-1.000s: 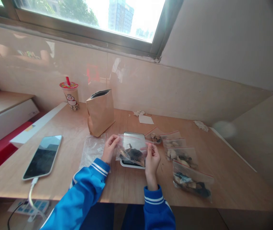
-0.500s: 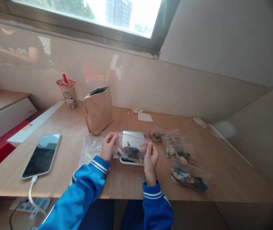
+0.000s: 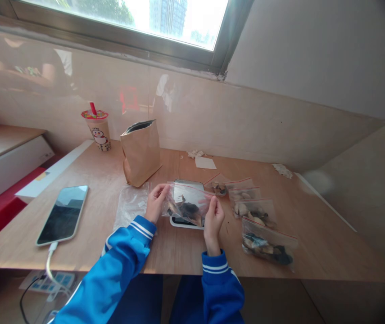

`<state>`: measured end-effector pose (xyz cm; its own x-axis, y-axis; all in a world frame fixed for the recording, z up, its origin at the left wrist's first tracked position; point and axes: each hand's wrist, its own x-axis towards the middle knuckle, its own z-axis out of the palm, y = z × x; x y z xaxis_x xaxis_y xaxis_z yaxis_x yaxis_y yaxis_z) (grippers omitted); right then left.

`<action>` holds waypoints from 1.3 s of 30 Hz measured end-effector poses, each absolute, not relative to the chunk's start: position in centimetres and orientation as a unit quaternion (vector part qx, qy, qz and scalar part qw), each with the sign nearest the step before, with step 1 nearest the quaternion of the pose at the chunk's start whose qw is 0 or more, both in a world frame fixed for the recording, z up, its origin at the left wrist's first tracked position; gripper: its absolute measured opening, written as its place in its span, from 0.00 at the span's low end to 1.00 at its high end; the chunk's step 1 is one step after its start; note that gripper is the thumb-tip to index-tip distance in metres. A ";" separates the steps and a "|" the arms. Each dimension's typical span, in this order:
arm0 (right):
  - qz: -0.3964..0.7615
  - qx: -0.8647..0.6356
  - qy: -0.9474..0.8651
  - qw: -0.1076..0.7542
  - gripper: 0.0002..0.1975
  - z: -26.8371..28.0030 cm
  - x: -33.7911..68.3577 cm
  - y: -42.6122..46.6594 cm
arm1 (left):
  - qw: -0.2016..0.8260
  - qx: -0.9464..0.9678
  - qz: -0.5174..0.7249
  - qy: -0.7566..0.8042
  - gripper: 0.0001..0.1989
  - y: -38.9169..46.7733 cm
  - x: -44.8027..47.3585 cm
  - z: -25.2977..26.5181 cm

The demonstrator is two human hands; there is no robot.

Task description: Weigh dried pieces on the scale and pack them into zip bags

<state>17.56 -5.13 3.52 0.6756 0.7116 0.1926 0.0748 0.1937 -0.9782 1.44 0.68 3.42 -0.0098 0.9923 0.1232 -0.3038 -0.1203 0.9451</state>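
Between my hands hangs a clear zip bag [image 3: 189,211] with dark and tan dried pieces and a small white label inside. My left hand [image 3: 156,202] pinches its upper left corner. At the upper right corner, the fingers of my right hand [image 3: 214,220] are closed on the same bag. Behind and beneath it lies a white digital scale [image 3: 188,183], partly hidden by the bag. Several more filled zip bags [image 3: 268,249] lie in an overlapping row to the right of my right hand. An unfilled clear plastic bag [image 3: 129,207] is flat on the table by my left hand.
Beyond my left hand stands an open brown paper bag [image 3: 141,155], with a lidded drink cup [image 3: 100,132] farther back. A phone [image 3: 64,216] on a white cable lies at the left. White paper [image 3: 206,162] and crumpled tissue [image 3: 282,171] sit near the wall.
The view has shifted slightly. Both hands keep hold of the zip bag above the scale, with hardly any movement of their own.
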 end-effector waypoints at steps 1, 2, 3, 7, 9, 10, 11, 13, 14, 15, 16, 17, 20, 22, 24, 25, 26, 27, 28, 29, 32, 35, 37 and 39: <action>0.231 -0.590 -0.331 0.699 0.28 3.5 17.5 -5.1 | 0.541 0.448 0.601 0.382 0.16 0.7 1.5 3.5; 0.235 -0.587 -0.330 0.701 0.28 3.6 17.5 -5.1 | 0.539 0.446 0.604 0.381 0.16 0.6 1.5 3.5; 0.241 -0.581 -0.332 0.703 0.28 3.6 17.5 -5.1 | 0.535 0.444 0.608 0.383 0.16 0.6 1.5 3.6; 0.258 -0.561 -0.346 0.706 0.23 3.7 17.3 -5.1 | 0.532 0.438 0.612 0.389 0.16 0.3 1.4 3.9; 0.249 -0.563 -0.345 0.709 0.21 3.7 17.3 -5.1 | 0.531 0.444 0.608 0.389 0.16 0.2 1.3 4.0; 0.242 -0.565 -0.343 0.711 0.20 3.7 17.3 -5.1 | 0.529 0.449 0.606 0.388 0.16 0.1 1.3 4.0; 0.237 -0.565 -0.341 0.713 0.20 3.7 17.4 -5.1 | 0.527 0.455 0.604 0.388 0.15 0.1 1.2 4.1; 0.234 -0.563 -0.339 0.717 0.20 3.6 17.6 -5.2 | 0.524 0.464 0.602 0.385 0.15 0.1 1.1 4.2; 0.234 -0.561 -0.337 0.719 0.19 3.5 17.7 -5.2 | 0.523 0.466 0.602 0.383 0.15 0.0 1.0 4.2; 0.234 -0.559 -0.336 0.721 0.19 3.5 17.8 -5.1 | 0.522 0.468 0.602 0.381 0.15 0.0 1.0 4.3; 0.232 -0.558 -0.333 0.724 0.19 3.5 17.8 -5.1 | 0.521 0.470 0.603 0.380 0.15 0.0 1.0 4.4; 0.230 -0.558 -0.330 0.726 0.19 3.4 17.9 -5.1 | 0.519 0.472 0.603 0.380 0.15 -0.1 0.9 4.4; 0.222 -0.560 -0.335 0.724 0.18 3.6 18.1 -5.0 | 0.517 0.479 0.600 0.379 0.14 -0.3 1.0 4.7; 0.218 -0.558 -0.354 0.719 0.17 3.9 18.1 -5.0 | 0.524 0.481 0.596 0.372 0.15 -0.4 1.1 4.9; 0.218 -0.548 -0.375 0.715 0.17 4.4 18.0 -4.9 | 0.532 0.483 0.593 0.363 0.15 -0.6 1.3 5.1; 0.223 -0.541 -0.383 0.715 0.16 4.7 18.0 -4.9 | 0.533 0.483 0.594 0.360 0.14 -0.7 1.4 5.2; 0.232 -0.534 -0.388 0.715 0.16 5.0 17.9 -4.9 | 0.531 0.484 0.595 0.360 0.14 -0.7 1.6 5.3; 0.245 -0.527 -0.390 0.714 0.16 5.1 17.7 -4.9 | 0.527 0.485 0.597 0.361 0.14 -0.8 1.7 5.4; 0.260 -0.521 -0.392 0.712 0.16 5.3 17.6 -4.9 | 0.522 0.485 0.599 0.364 0.13 -0.8 1.9 5.4; 0.275 -0.516 -0.393 0.710 0.17 5.3 17.5 -4.8 | 0.517 0.485 0.602 0.368 0.13 -0.9 2.0 5.5; 0.295 -0.520 -0.392 0.699 0.18 5.2 17.2 -4.7 | 0.508 0.485 0.606 0.374 0.13 -1.0 2.2 5.7; 0.285 -0.545 -0.378 0.692 0.19 4.9 17.3 -4.5 | 0.512 0.483 0.602 0.377 0.14 -1.0 2.2 6.0; 0.280 -0.556 -0.370 0.689 0.19 4.9 17.6 -4.4 | 0.512 0.484 0.598 0.383 0.15 -1.0 1.9 6.3; 0.275 -0.560 -0.369 0.689 0.19 5.0 18.1 -4.4 | 0.508 0.494 0.591 0.386 0.15 -1.1 1.5 6.7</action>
